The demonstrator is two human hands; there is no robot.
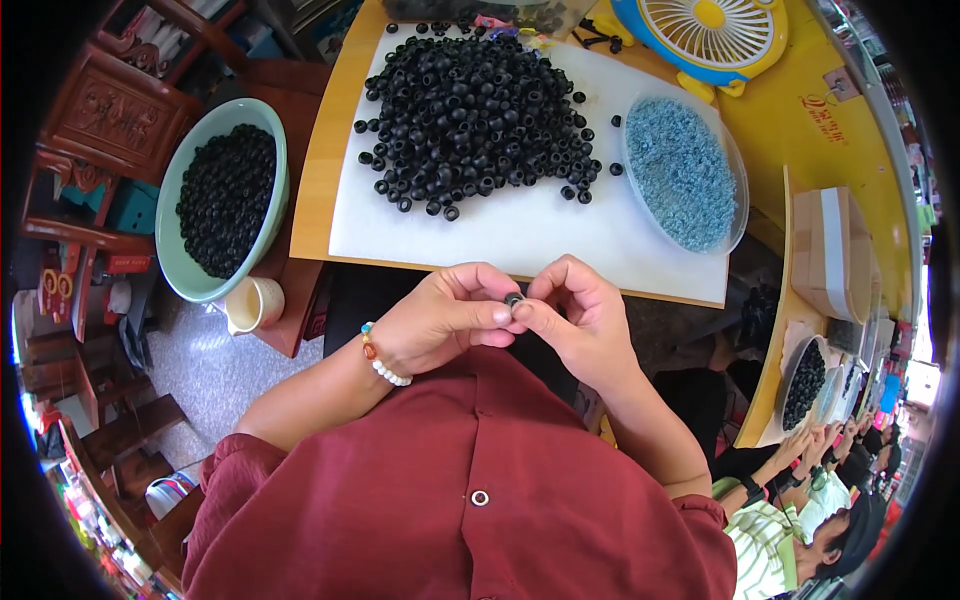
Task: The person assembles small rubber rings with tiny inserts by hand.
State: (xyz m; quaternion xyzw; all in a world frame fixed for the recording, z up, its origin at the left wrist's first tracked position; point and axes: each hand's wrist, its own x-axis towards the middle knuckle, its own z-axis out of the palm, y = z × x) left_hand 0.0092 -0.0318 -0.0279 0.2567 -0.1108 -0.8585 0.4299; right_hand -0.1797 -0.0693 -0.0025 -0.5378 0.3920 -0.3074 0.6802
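Close to the chest, over the front edge of the yellow wooden worktop (pixel 318 150), the person's two hands meet with fingertips together. Between them sits a small dark ring-shaped bead (pixel 514 299), pinched from both sides: the left hand (pixel 440 322) has its grip closed, thumb and forefinger pressed on the bead's left side, while the right hand (pixel 580 320) has its grip likewise closed on the bead's right side, the remaining fingers curled in. The bead is mostly covered by the fingertips, so whether anything is threaded through it cannot be told; it appears to be of the same kind as those on the worktop. A beaded bracelet of white, orange and teal stones (pixel 381 358) circles the left wrist, and dark red shirt sleeves cover both arms. Beyond the hands, a white rectangular mat (pixel 520 235) lies on the worktop and carries a large heap of black ring-shaped beads (pixel 475 115). Just beside the heap on the right, a clear shallow plastic dish (pixel 735 200) holds small pale blue beads (pixel 680 170). Farther back stands a blue and yellow round desk fan (pixel 710 35). Off the worktop to the left, a pale green round bowl (pixel 170 230) full of more black beads rests on a lower brown surface, with a cream cup (pixel 255 303) near it. At the lower right edge, another person's hands (pixel 815 450) work near a second dish of dark beads (pixel 803 385).
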